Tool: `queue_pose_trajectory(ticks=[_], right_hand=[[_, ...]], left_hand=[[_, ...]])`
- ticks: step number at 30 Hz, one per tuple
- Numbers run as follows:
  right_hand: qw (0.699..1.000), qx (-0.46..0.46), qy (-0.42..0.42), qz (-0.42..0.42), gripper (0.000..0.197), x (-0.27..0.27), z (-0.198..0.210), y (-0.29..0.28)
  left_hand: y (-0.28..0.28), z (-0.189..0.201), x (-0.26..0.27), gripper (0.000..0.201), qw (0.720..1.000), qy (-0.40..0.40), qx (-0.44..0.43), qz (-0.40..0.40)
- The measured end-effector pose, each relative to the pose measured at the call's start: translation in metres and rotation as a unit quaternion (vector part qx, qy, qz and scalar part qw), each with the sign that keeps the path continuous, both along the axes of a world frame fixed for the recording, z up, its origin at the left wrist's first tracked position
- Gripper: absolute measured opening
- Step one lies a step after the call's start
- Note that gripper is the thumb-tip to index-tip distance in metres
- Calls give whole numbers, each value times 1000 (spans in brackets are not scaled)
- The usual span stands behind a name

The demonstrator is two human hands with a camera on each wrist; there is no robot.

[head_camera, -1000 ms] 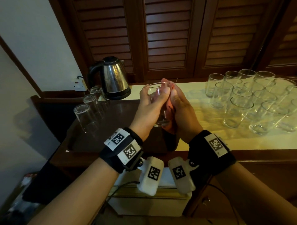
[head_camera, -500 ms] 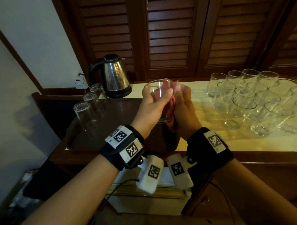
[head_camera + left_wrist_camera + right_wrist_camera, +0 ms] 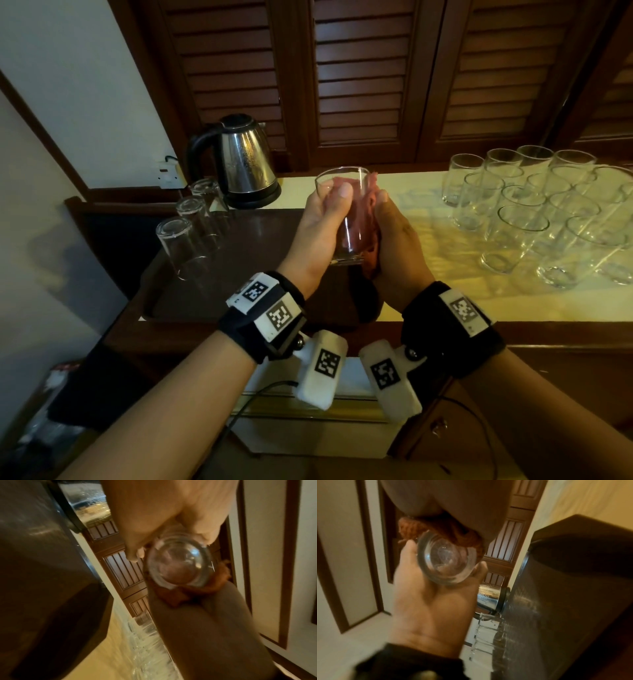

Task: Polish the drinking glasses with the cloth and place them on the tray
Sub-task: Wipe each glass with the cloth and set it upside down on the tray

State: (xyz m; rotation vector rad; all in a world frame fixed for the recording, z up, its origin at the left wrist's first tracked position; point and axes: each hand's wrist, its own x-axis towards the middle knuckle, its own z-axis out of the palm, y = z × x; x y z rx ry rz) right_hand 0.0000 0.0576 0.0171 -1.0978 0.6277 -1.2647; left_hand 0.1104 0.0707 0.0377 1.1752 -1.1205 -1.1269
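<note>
My left hand point(image 3: 325, 219) grips a clear drinking glass point(image 3: 349, 219) upright, above the right end of the dark tray point(image 3: 239, 274). My right hand point(image 3: 394, 236) holds a reddish cloth point(image 3: 368, 205) against the glass's right side. Both wrist views look up at the glass base point(image 3: 179, 563) point(image 3: 447, 561), with the cloth point(image 3: 188, 592) point(image 3: 440, 524) bunched between the glass and the right palm. Three glasses point(image 3: 190, 226) stand upside down on the tray's far left.
A steel kettle point(image 3: 243, 161) stands behind the tray by a wall socket point(image 3: 168, 169). Several upright glasses point(image 3: 534, 212) crowd the pale counter at right. Louvred wooden doors point(image 3: 359, 78) close off the back. A white unit point(image 3: 308, 428) sits below the counter edge.
The glass has turned a little in my left hand, and the cloth has shifted from inside the glass to its right side. Both hands stay over the tray's right end.
</note>
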Motion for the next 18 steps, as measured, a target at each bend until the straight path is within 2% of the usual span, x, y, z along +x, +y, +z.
queue_pose_trajectory(ticks=[2,5,8,11,13,16,18], right_hand=[[999,37,-14,16,44,-3,1,-1],[1000,5,27,-3,44,-5,3,-1],[997,-41,65,-18,40,-1,1,2],[999,-24,44,1,36,1,3,5],[999,8,21,25,39,-1,6,5],[994,81,-29,73,43,-8,11,4],[994,82,-15,74,46,-11,10,1]], left_hand=[[0,1,4,67,1000,1,9,-25],[1,7,5,79,1000,7,19,-9],[2,8,0,77,999,-22,33,9],[2,4,-3,81,998,-45,24,25],[2,3,0,74,1000,-6,20,12],[3,0,9,66,997,50,21,-60],[2,-4,15,68,995,74,23,-67]])
